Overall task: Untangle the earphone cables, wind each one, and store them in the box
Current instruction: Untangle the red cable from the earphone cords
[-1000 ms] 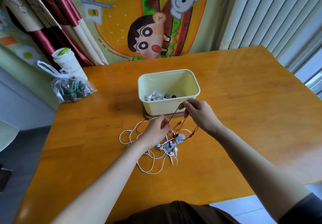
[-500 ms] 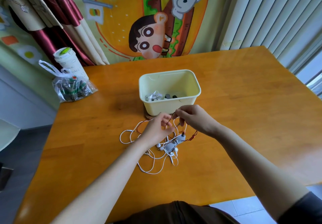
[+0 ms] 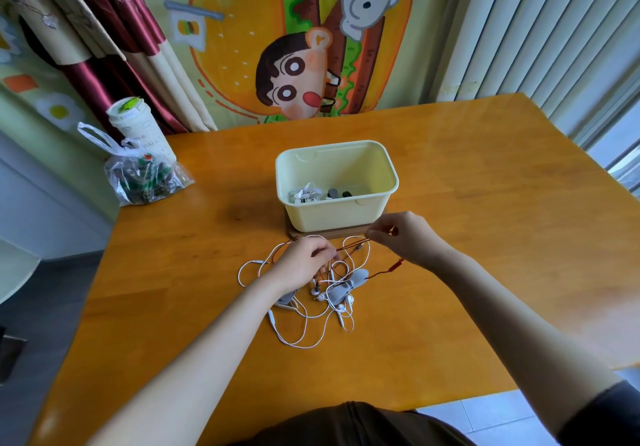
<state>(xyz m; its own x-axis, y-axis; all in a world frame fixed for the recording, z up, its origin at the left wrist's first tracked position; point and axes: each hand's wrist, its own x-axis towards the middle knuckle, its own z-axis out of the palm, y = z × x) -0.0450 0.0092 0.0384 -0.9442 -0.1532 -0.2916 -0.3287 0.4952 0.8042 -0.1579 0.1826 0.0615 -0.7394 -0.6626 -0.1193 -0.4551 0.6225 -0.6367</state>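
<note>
Two hands hover low over a tangle on the table (image 3: 485, 223). The left hand (image 3: 304, 262) has its fingers curled and pinches a red cable (image 3: 396, 266). The right hand (image 3: 407, 237) pinches the same cable between thumb and fingertips. A short run of the red cable spans the gap between the hands, and another stretch trails below the right hand, ending just beside its wrist.

White cables (image 3: 341, 307) lie in loose loops under the left hand and spread from it toward the person, crossing the red one between the hands. A grey case (image 3: 346, 286) lies among them, below the gap between the hands. A second grey piece shows just beside the left wrist.

The box (image 3: 332, 217) stands just beyond both hands, nearest the right fingertips, on a thin board (image 3: 325, 235). Inside it are a white bundle (image 3: 304, 195) and some dark pieces (image 3: 337, 193).

Well off to the left of the left hand, a bag (image 3: 145, 178) leans against a cup (image 3: 138, 126).
</note>
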